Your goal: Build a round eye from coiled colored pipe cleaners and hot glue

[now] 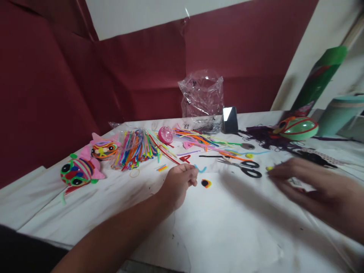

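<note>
My left hand [178, 184] rests on the white table [227, 227], fingers curled in, beside a short blue pipe-cleaner piece [200, 168] and a small black, orange and yellow coil [206, 183]. I cannot make out anything inside the curled fingers. My right hand [307, 185] hovers above the table at the right, smeared by motion, its fingertips near a small yellow-green bit [269, 168] and the black-handled scissors [247, 167].
Loose coloured pipe cleaners [136, 148] lie in a heap at the back. Two pipe-cleaner figures [78, 171] [104, 149] sit at the left, a green one [298, 128] at the right. A pink ball [165, 134], clear plastic bag [202, 96] and phone [229, 119] stand behind.
</note>
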The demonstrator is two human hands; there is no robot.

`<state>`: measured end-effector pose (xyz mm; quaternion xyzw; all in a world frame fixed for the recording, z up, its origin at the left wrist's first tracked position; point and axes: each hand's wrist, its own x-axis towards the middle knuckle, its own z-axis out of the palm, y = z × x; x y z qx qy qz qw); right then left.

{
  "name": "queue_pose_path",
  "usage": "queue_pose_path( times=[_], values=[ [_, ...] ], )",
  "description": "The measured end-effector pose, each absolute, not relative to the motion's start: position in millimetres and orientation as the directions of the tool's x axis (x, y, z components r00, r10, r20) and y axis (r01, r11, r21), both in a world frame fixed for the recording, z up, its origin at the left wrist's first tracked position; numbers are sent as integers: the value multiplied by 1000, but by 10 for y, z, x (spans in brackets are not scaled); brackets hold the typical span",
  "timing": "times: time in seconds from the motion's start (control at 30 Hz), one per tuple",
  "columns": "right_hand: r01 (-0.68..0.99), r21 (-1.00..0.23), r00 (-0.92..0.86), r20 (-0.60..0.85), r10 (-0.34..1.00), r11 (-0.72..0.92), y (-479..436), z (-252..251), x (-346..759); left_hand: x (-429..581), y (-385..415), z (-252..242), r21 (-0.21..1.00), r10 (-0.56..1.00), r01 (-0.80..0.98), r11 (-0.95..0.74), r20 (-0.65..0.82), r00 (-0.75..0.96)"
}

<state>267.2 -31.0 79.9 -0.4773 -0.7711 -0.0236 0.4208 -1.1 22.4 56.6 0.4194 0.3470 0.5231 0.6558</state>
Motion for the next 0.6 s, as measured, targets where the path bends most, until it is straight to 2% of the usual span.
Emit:
queue_pose_path(
  times=[0.03,0.1,0.33,0.4,0.47,0.53,0.6],
  values=[
    [701,-281,-328,689,646,655,-286,791,2465,-8,222,546,912,974,-394,112,-23,223],
    [622,-158,-451,729,516,767,-206,732,2132,-9,226,509,909,970,-396,131,-35,241],
    [649,83,-545,745,385,757,74,503,1754,-13,242,388,898,938,-389,205,-68,340],
    [634,12,-521,745,416,773,91,513,1747,-8,239,365,942,954,-299,155,-64,292],
    [629,-187,-443,712,545,755,88,547,1748,-1,227,361,992,978,-113,52,-28,204],
    [629,-430,-348,589,729,648,76,583,1742,8,204,377,996,991,76,-51,41,127],
    [611,-607,-287,428,857,508,60,605,1717,17,178,406,973,989,185,-136,121,88]
  ],
)
